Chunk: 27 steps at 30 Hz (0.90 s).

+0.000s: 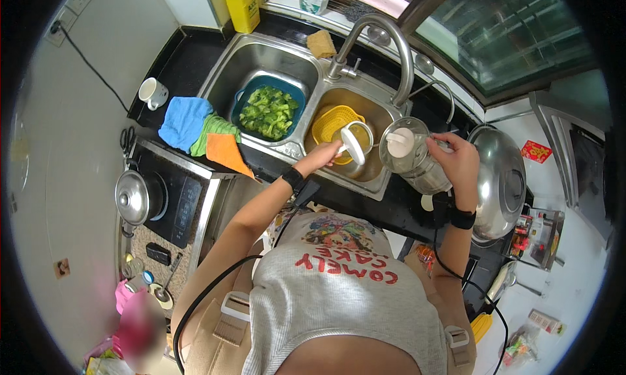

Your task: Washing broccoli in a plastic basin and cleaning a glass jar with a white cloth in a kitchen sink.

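Note:
My left hand is over the right sink basin, its fingers closed on a white lid-like piece. Behind that piece shows a clear round rim, and under it a yellow plastic colander lies in the basin. My right hand grips a clear glass pitcher, tilted beside the basin's right edge; a pale round part with a raised handle shows at its near-left end. In the left basin, a dark teal tub holds broccoli florets in water.
A curved steel faucet arches over the right basin. Blue, green and orange cloths lie left, near a white mug. A lidded pot stands on the cooktop at left. A large domed steel lid is at right.

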Available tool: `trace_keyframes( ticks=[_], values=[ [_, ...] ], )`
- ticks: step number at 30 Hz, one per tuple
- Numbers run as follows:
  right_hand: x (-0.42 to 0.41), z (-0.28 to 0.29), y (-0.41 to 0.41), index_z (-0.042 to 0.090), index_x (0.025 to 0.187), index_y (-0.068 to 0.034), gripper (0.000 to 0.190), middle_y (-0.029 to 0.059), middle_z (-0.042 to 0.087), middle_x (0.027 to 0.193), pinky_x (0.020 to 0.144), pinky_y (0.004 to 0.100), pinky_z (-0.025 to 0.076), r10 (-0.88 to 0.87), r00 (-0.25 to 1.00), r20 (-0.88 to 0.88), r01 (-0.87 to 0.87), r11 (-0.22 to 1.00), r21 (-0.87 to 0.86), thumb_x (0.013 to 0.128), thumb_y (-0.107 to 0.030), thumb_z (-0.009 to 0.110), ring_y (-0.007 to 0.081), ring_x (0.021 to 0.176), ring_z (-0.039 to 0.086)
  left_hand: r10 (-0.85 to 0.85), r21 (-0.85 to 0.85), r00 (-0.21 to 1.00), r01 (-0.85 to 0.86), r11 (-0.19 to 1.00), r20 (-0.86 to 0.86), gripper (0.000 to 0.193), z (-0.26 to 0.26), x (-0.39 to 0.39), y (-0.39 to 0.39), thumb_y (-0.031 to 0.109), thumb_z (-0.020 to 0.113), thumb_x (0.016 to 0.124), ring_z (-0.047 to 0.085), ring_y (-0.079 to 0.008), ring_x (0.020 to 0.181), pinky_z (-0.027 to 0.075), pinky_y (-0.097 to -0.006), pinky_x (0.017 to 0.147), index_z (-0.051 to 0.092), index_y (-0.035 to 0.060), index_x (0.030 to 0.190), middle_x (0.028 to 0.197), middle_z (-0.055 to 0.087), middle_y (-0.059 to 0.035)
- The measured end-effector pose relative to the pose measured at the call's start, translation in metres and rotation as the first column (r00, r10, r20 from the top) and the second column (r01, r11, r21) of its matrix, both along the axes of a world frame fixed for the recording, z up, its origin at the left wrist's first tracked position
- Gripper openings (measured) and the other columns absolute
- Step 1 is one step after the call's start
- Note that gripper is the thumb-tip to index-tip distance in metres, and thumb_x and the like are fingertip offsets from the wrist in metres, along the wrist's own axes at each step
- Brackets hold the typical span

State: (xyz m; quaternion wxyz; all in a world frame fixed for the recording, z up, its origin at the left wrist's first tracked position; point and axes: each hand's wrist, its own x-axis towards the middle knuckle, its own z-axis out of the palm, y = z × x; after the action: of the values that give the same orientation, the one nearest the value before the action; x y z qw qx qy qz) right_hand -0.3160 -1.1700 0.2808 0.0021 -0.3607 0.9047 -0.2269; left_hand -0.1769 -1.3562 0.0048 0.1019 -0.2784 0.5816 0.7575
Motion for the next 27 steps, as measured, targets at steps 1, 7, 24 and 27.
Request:
trace_keyframes(
  ticks=[1,7,24,27],
  values=[
    [0.001,0.004,-0.001,0.069,0.082,-0.009,0.035,0.0098,0.056,0.054,0.053,0.0278,0.043,-0.013,1.0,-0.001,0.013,1.0,-0.001,0.068,-0.041,0.07,0.0204,0.051,0.056,-0.013,-0.001,1.0,0.013,1.0,-0.001,0.042,-0.003,-0.003,-0.001,0.043,0.034,0.089,0.042,-0.0092,0.055,0.039,-0.0243,0.052,0.048,0.0068,0.073,0.064,0.044,0.0012],
    [0.006,0.007,-0.01,0.069,0.079,-0.01,0.036,0.0101,0.052,0.049,0.049,0.03,0.043,0.067,0.992,-0.11,-0.055,0.993,0.107,0.066,-0.044,0.07,0.0249,0.049,0.057,-0.061,0.005,0.985,0.063,0.998,-0.159,0.042,0.01,-0.021,0.003,0.04,0.033,0.088,0.044,-0.0104,0.054,0.042,-0.0245,0.054,0.047,0.006,0.068,0.062,0.046,-0.0004],
    [-0.016,0.0,-0.025,0.069,0.078,-0.009,0.04,0.0128,0.06,0.061,0.056,0.0332,0.047,0.125,0.978,-0.17,-0.074,0.958,0.278,0.067,-0.048,0.066,0.0284,0.062,0.061,-0.135,0.438,0.979,0.19,0.878,-0.154,0.03,0.009,-0.016,0.001,0.041,0.03,0.091,0.028,-0.0031,0.048,0.028,-0.018,0.046,0.045,0.0153,0.083,0.062,0.038,0.0082],
    [-0.018,-0.011,-0.022,0.068,0.077,-0.009,0.039,0.0125,0.061,0.064,0.057,0.0335,0.047,0.092,0.98,-0.179,-0.038,0.957,0.286,0.068,-0.046,0.066,0.0287,0.063,0.061,-0.167,0.414,0.972,0.221,0.883,-0.163,0.029,0.012,-0.011,-0.008,0.04,0.029,0.091,0.028,-0.0026,0.048,0.027,-0.0179,0.045,0.043,0.017,0.08,0.061,0.037,0.0088]
  ],
)
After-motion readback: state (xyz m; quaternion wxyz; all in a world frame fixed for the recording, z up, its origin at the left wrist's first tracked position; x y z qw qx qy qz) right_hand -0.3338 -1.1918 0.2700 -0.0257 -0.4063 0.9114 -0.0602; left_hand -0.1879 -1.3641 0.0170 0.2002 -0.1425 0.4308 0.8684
